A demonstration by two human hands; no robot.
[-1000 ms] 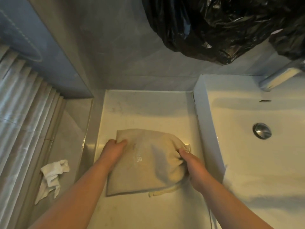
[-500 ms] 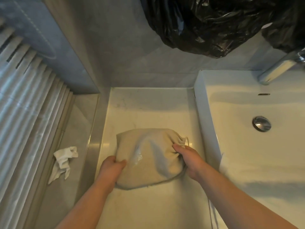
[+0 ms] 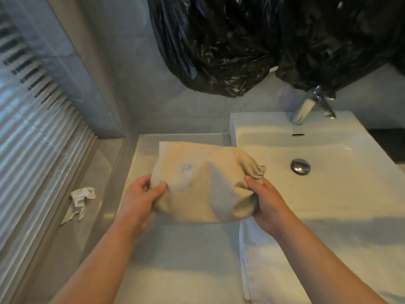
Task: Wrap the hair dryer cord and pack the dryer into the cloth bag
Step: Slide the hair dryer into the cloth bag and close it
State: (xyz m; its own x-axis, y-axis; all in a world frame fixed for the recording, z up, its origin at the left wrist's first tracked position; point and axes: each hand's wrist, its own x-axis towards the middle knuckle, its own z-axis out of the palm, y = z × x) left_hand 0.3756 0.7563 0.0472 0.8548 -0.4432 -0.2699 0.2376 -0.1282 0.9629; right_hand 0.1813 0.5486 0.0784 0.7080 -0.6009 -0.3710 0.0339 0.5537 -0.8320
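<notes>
The cloth bag (image 3: 203, 183) has been lifted off the tabletop (image 3: 182, 260) — left hand (image 3: 140, 198) and right hand (image 3: 266, 204) are closed on its ends; the gathered mouth should be kept pinched.

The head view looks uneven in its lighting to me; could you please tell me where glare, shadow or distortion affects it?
Head view: glare on the sink rim and faucet; a soft shadow band crosses the counter below the cloth bag; the black plastic bag shows only specular flecks; wide-angle bending curves the blinds; the bag's print looks blurred.
</notes>
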